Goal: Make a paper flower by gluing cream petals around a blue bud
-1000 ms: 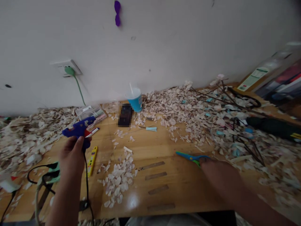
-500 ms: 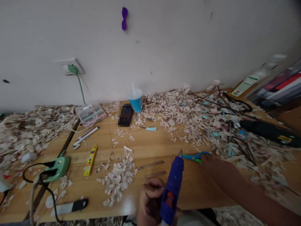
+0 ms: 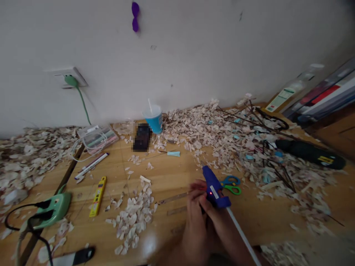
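Observation:
A blue glue gun (image 3: 215, 190) with a small red light leans up and to the left over the table, and a white glue stick (image 3: 242, 234) runs out of its rear. My left hand (image 3: 195, 210) is closed at the gun's grip. Against it, my right hand (image 3: 217, 218) is also closed around the grip, which the fingers mostly hide. Blue and green scissors (image 3: 232, 184) lie just right of the gun. Thin flat strips (image 3: 173, 198) lie left of my hands, beside a small heap of pale petals (image 3: 135, 218).
Petals and twigs (image 3: 266, 147) cover the back right, near a dark green tool (image 3: 310, 152) and a bottle (image 3: 288, 92). A blue cup (image 3: 155, 120) stands by the wall. A yellow cutter (image 3: 98, 197), pen (image 3: 91, 166) and green power strip (image 3: 57, 210) lie left.
My right hand has let go of the scissors and moved left to the glue gun. The gun has turned to lean left. The scissors remain on the table. The view has shifted a little.

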The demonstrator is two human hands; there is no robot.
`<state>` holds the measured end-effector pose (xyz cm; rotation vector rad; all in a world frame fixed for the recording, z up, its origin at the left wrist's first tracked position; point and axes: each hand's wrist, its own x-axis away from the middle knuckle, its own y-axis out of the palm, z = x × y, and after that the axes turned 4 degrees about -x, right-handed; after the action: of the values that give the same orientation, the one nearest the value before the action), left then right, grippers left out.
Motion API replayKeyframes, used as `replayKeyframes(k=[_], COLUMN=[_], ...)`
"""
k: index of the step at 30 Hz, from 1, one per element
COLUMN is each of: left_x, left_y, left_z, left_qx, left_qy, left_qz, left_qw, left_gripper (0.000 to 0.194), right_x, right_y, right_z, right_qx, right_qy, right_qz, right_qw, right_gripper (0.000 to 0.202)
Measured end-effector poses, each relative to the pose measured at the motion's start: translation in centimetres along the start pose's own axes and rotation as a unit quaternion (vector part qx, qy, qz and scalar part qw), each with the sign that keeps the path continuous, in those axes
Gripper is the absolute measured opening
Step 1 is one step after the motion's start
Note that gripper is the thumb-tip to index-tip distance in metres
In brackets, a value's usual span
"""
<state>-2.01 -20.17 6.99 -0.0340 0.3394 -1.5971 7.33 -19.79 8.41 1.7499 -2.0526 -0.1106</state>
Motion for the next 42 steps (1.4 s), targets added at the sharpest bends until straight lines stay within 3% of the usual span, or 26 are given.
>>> replayKeyframes(k=[3,4,6,7,9,13,17,22,26,28,30,32,36,39,42], left_x=[-1.4,-2.7,-6.6,-9.0,-13.9,-20.7,-22.7,-22.7,-22.3,-21.0,-18.4,-14.8,-8.0,-5.8,-5.6], left_y=[-3.1,-4.8,-8.5,-10.2,-12.7,-14.3,-13.7,-13.7,-14.8,-14.7,-13.7,-11.5,-6.5,-4.7,-4.5], left_z=[-0.3,-0.8,-2.2,-3.2,-5.0,-7.2,-7.3,-6.7,-5.5,-4.6,-3.8,-3.5,-4.0,-4.6,-5.1], left_qx=[-0.057,-0.092,-0.213,-0.289,-0.453,-0.490,-0.490,-0.450,-0.380,-0.331,-0.269,-0.191,-0.061,-0.013,-0.002], left_qy=[0.023,0.025,0.046,0.068,0.114,0.131,0.129,0.101,0.055,0.021,-0.024,-0.072,-0.161,-0.195,-0.197], left_qz=[-0.035,-0.042,0.013,0.021,-0.070,-0.160,-0.210,-0.205,-0.155,-0.116,-0.081,-0.069,-0.084,-0.051,-0.013], left_qw=[0.998,0.995,0.976,0.955,0.881,0.847,0.836,0.864,0.910,0.936,0.959,0.977,0.981,0.979,0.980], left_gripper=[0.051,0.047,0.038,0.033,0.033,0.021,0.014,0.010,0.004,0.006,0.012,0.021,0.032,0.031,0.024], right_x=[-1.6,-2.2,-3.0,-3.2,-3.4,-2.9,-2.4,-2.3,-2.4,-2.4,-2.2,-2.1,-1.9,-2.1,-2.2], right_y=[0.6,0.4,-0.4,-0.7,-1.3,-1.9,-2.4,-2.9,-3.0,-3.0,-2.9,-3.0,-3.6,-3.9,-3.7], right_z=[1.2,1.2,0.8,0.5,-0.2,-0.7,-0.5,-1.0,-1.3,-1.1,-0.8,-0.5,-0.1,0.2,0.7], right_qx=[-0.064,-0.094,-0.167,-0.198,-0.228,-0.265,-0.283,-0.280,-0.232,-0.188,-0.126,-0.044,0.133,0.225,0.280], right_qy=[0.019,0.022,0.038,0.046,0.056,0.066,0.076,0.077,0.067,0.048,0.015,-0.033,-0.130,-0.168,-0.188], right_qz=[0.044,0.027,-0.031,-0.061,-0.101,-0.131,-0.139,-0.142,-0.143,-0.135,-0.115,-0.082,-0.014,0.001,-0.001], right_qw=[0.997,0.995,0.985,0.977,0.967,0.953,0.946,0.946,0.960,0.972,0.985,0.995,0.982,0.960,0.942], right_gripper=[0.027,0.026,0.024,0.025,0.026,0.025,0.028,0.031,0.037,0.041,0.043,0.036,0.015,0.011,0.013])
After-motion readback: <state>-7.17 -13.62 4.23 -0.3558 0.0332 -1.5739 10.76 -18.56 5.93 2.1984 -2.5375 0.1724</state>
